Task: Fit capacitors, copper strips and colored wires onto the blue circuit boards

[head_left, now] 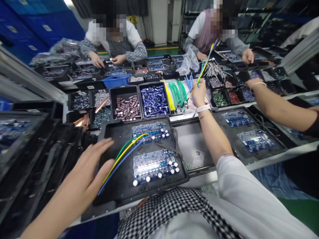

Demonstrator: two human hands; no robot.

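Observation:
My right hand (199,93) is closed around a few wires (204,68), yellow, green and perhaps blue, which stick up above the bundles of cut wires at the back. My left hand (92,166) hovers over the left side of a black tray (117,191), fingers stretched out and holding nothing. Beside its thumb, a green, a yellow and a blue wire (122,153) arch from the upper blue circuit board (151,132) toward the tray's left edge. A second circuit board (154,166), with round silver-topped capacitors, lies nearer to me in the same tray.
Behind the tray stand bins of blue capacitors (154,99) and brown capacitors (128,107). Green wires (177,93) lie to their right. Another black tray with boards (256,141) is at right, near a co-worker's arm (276,103). Two people work opposite. Stacked trays (47,166) stand left.

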